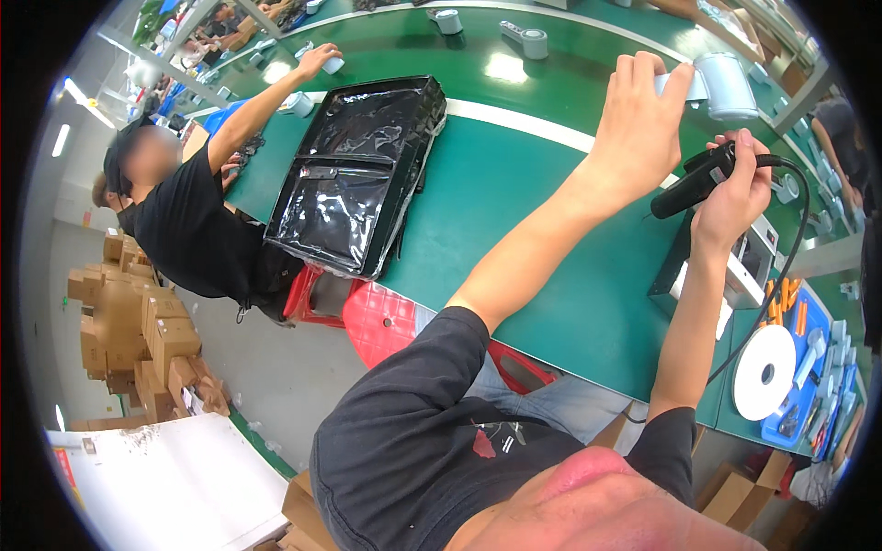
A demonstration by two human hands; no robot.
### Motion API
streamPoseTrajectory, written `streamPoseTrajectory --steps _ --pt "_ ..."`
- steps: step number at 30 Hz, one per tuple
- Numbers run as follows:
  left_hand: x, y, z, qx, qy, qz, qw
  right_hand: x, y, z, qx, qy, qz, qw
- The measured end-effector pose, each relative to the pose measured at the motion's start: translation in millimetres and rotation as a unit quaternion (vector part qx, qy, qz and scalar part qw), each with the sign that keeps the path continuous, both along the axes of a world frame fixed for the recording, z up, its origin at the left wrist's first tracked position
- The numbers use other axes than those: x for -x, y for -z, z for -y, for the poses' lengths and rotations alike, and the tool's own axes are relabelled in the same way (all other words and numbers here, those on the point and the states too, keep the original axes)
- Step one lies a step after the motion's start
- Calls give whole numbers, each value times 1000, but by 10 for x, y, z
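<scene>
Over the far right of the green bench, my left hand (641, 118) is closed around the handle end of a pale blue handheld appliance (730, 87) with a round, drum-shaped head. The appliance is raised at the edge of the green belt. Just below it, my right hand (735, 197) grips a black cylindrical power screwdriver (691, 185), its thick cord curving down past my forearm. The tool's narrow end points left, apart from the appliance. Under my right hand sits a black and silver boxy device (751, 266), partly hidden by my wrist.
A black compartmented tray wrapped in clear film (354, 174) lies left on the bench. Along the belt (597, 64) stand more pale blue appliances (525, 39). At right are a white disc (764, 372) and a blue tray (781, 430) with orange parts. A co-worker (188, 225) reaches over the belt.
</scene>
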State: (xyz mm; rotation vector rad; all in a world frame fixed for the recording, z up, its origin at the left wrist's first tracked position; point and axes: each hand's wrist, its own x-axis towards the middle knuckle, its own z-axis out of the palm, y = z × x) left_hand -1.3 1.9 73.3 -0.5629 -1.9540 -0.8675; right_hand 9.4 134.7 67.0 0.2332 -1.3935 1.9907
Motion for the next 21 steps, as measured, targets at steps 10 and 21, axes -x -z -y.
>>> streamPoseTrajectory --steps 10,21 --pt "-28 -48 8 -6 15 -4 1000 57 23 -58 -9 -16 9 1000" --pt "-55 -97 12 -1 28 6 1000 39 28 -102 -72 -4 6 997"
